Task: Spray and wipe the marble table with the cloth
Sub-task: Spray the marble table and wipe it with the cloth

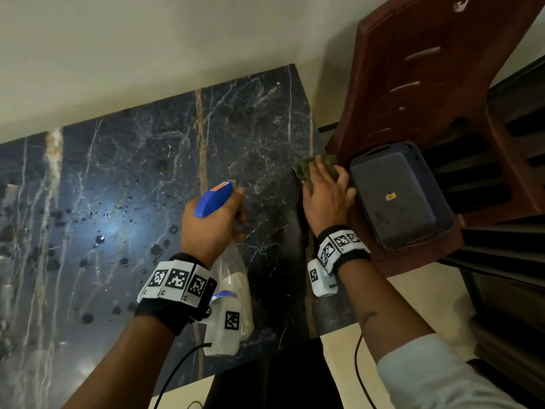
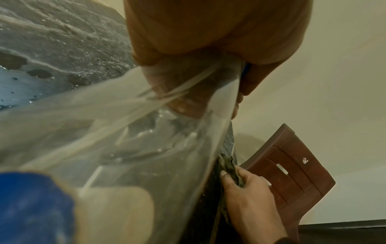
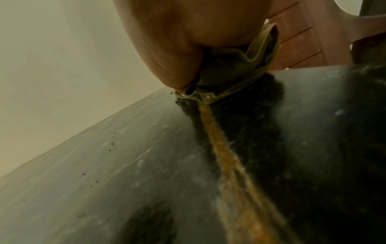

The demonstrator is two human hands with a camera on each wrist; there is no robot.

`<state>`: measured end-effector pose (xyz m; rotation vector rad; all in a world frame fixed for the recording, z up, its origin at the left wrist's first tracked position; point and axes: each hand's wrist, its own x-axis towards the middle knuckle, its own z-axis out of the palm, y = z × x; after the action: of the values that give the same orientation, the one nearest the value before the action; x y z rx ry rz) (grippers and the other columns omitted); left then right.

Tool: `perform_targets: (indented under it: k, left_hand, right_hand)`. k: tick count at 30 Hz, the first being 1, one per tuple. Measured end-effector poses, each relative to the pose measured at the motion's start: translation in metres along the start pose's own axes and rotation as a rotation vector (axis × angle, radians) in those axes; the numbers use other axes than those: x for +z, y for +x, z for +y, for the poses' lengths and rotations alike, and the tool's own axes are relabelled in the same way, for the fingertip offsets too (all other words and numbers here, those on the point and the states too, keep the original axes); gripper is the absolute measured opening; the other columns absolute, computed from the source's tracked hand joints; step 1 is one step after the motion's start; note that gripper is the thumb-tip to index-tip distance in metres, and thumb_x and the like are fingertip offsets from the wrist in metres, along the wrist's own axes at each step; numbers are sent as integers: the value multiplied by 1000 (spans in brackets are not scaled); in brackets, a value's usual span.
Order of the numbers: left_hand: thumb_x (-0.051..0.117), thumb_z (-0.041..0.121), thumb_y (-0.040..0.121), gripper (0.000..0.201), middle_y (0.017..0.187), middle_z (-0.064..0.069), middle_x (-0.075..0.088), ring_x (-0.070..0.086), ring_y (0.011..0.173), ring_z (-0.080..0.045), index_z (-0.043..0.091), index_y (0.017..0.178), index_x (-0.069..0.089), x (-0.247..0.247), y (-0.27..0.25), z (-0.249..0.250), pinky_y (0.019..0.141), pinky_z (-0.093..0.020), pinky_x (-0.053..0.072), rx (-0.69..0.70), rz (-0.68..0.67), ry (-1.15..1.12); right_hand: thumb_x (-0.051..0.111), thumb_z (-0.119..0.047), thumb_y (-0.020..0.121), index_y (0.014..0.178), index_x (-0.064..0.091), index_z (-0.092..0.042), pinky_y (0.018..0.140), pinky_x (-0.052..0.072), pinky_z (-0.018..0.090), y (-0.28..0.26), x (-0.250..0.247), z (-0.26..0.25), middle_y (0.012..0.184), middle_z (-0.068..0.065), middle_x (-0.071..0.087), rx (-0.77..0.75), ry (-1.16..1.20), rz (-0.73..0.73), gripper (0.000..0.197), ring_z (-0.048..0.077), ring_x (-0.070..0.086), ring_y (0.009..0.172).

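The dark blue marble table (image 1: 124, 184) is dotted with spray drops on its left half. My left hand (image 1: 211, 221) grips a clear spray bottle (image 1: 233, 278) by its blue head (image 1: 213, 199), held above the middle of the table; up close the bottle (image 2: 129, 132) fills the left wrist view. At the table's right edge my right hand (image 1: 326, 191) lies flat on an olive green cloth (image 1: 305, 169) and presses it to the marble. The cloth (image 3: 234, 69) is bunched under the palm, and the cloth (image 2: 229, 166) also peeks out by the fingers.
A reddish-brown plastic chair (image 1: 427, 84) stands right beside the table's right edge, with a dark perforated basket (image 1: 398, 196) on its seat. A cream wall (image 1: 147, 54) runs along the table's far side. Cables hang from both wrists near the table's front edge.
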<state>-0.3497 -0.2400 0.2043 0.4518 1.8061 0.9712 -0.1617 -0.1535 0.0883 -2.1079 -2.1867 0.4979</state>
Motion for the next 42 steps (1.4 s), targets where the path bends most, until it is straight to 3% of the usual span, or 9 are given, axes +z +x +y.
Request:
perform_targets:
  k: [2, 8, 16, 24, 28, 32, 34, 38, 42]
  left_hand:
    - [67, 28, 100, 29, 65, -2, 62, 61, 56, -11, 13, 76, 66, 1, -1, 1, 46, -23, 52, 16, -2, 10]
    - [69, 27, 99, 26, 63, 0, 63, 62, 54, -10, 16, 76, 67, 7, -1, 6, 45, -24, 53, 8, 6, -19]
    - [66, 30, 101, 30, 66, -2, 62, 62, 57, -13, 14, 76, 66, -11, 0, 3, 50, -29, 55, 24, 18, -18]
    - [67, 32, 100, 33, 71, -12, 63, 60, 52, -17, 8, 78, 65, 1, 4, 9, 46, -25, 51, 7, 25, -3]
    - [63, 29, 102, 33, 65, -5, 62, 59, 50, -12, 10, 76, 64, 2, 5, 20, 45, -23, 50, 44, 28, -21]
    - [63, 30, 102, 32, 67, -5, 62, 60, 52, -14, 11, 76, 64, 5, 10, 23, 46, -24, 52, 63, 36, -9]
    - [65, 30, 101, 29, 69, -7, 62, 61, 57, -17, 11, 79, 65, 11, 12, 24, 46, -25, 52, 52, 51, -36]
    - [64, 28, 102, 32, 70, -12, 60, 58, 58, -23, 9, 77, 62, 24, 16, 26, 44, -26, 49, 93, 49, -38]
    - [61, 29, 103, 35, 69, -10, 61, 58, 55, -20, 10, 74, 61, 24, 16, 26, 45, -24, 49, 100, 36, -34]
  right_hand:
    - [56, -32, 99, 147, 48, -30, 93, 31, 45, -12, 4, -17, 161, -17, 33, -17, 10, -16, 49, 26, 27, 142]
    - [54, -34, 98, 144, 47, -35, 96, 35, 48, -27, 20, -36, 160, -20, 32, -378, -51, -135, 46, 23, 29, 140]
    - [58, -31, 97, 143, 52, -31, 93, 29, 45, 19, 6, -13, 158, -19, 36, 47, 75, 51, 47, 23, 30, 140]
    - [51, -33, 100, 143, 49, -37, 94, 33, 47, 0, 11, -29, 159, -24, 32, -406, -49, -141, 43, 22, 29, 140]
    - [54, -34, 99, 145, 48, -35, 89, 30, 42, 35, -4, 1, 158, -21, 35, -229, -54, -62, 46, 24, 36, 133]
    - [56, -34, 98, 143, 50, -32, 89, 34, 45, 37, 2, -17, 159, -21, 34, -42, -34, 9, 45, 27, 34, 130]
    - [56, -35, 98, 142, 51, -32, 89, 34, 44, 27, 7, -32, 159, -20, 34, -101, -29, -18, 45, 27, 33, 132]
    - [54, -37, 97, 142, 50, -36, 92, 36, 48, 16, 14, -35, 159, -21, 34, -440, -106, -107, 45, 25, 35, 132]
    - [52, -39, 99, 144, 47, -38, 94, 32, 47, 41, 2, -11, 158, -24, 33, -341, -54, -98, 45, 21, 34, 133]
